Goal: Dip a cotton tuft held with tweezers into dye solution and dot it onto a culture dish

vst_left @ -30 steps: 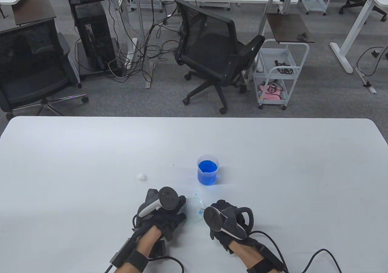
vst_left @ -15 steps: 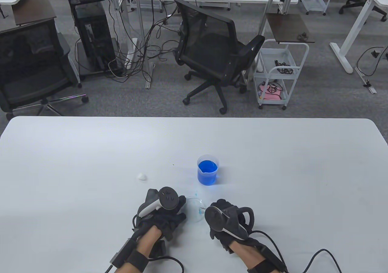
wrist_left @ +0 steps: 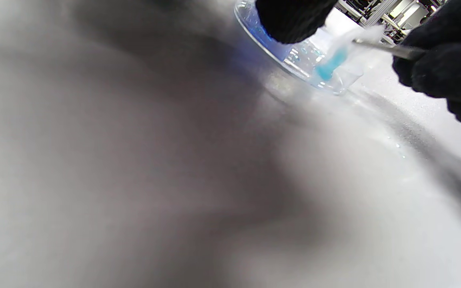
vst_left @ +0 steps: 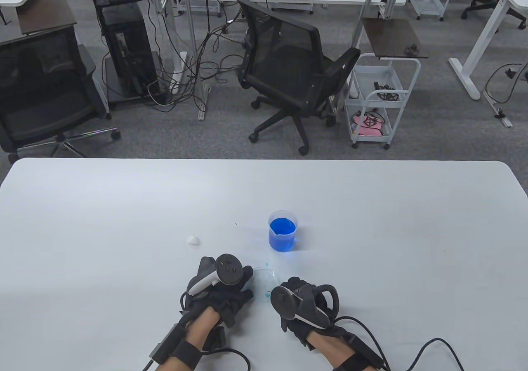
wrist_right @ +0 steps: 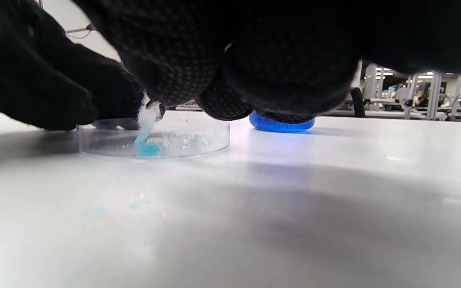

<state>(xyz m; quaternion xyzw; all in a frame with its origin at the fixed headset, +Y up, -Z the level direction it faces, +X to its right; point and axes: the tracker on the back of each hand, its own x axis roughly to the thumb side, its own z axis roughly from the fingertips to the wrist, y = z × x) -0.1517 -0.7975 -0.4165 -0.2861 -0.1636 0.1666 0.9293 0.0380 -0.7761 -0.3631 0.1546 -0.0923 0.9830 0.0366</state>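
Note:
A clear culture dish (vst_left: pixel 264 278) lies on the white table between my hands. My left hand (vst_left: pixel 246 283) rests its fingers on the dish's left rim (wrist_right: pixel 90 132). My right hand (vst_left: pixel 288 287) pinches metal tweezers (wrist_left: pixel 390 49) that hold a white cotton tuft (wrist_right: pixel 147 120). The tuft's blue tip (wrist_left: pixel 328 68) touches the dish floor, beside several small blue dots (wrist_right: pixel 186 148). A plastic beaker of blue dye (vst_left: pixel 283 231) stands just beyond the dish.
A spare white cotton ball (vst_left: pixel 192 240) lies on the table to the left of the beaker. Faint blue smears mark the table in front of the dish (wrist_right: pixel 94 211). An office chair (vst_left: pixel 288 70) and a cart stand on the floor beyond the table's far edge.
My right hand has shifted left and a little nearer, covering the dish's right edge and bringing the tuft down into the dish. My left hand has not moved.

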